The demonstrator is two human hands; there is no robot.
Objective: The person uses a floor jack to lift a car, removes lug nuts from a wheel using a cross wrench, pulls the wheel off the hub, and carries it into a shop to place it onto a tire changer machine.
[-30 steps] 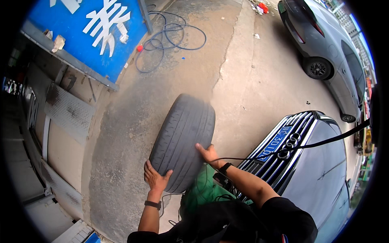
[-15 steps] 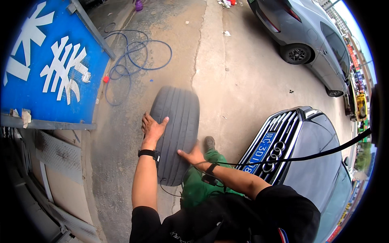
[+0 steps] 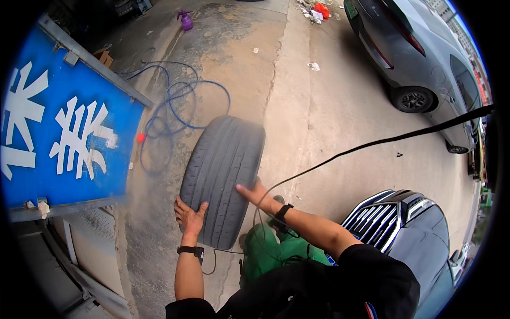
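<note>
A worn dark grey car tyre [image 3: 226, 170] stands on its tread in front of me, leaning a little, its grooved tread facing up at me. My left hand [image 3: 190, 215] grips its near left edge, with the thumb over the tread and the fingers spread along the side. On the right edge, farther up, my right hand [image 3: 254, 192] holds it, thumb on the tread and its other fingers hidden behind the sidewall. Both wrists wear black bands, and thin black cables hang around my right forearm.
A blue signboard [image 3: 79, 133] in a metal frame stands at left. Ahead, a blue hose [image 3: 194, 85] lies coiled near a purple spray bottle [image 3: 186, 21]. A dark car [image 3: 404, 234] is at right and a grey car [image 3: 414, 58] far right. Litter [image 3: 319, 11] lies far ahead.
The tyre now tilts more to the right at its far end. My left hand sits lower on its left edge, and my right hand slightly higher. My view has shifted forward and left.
</note>
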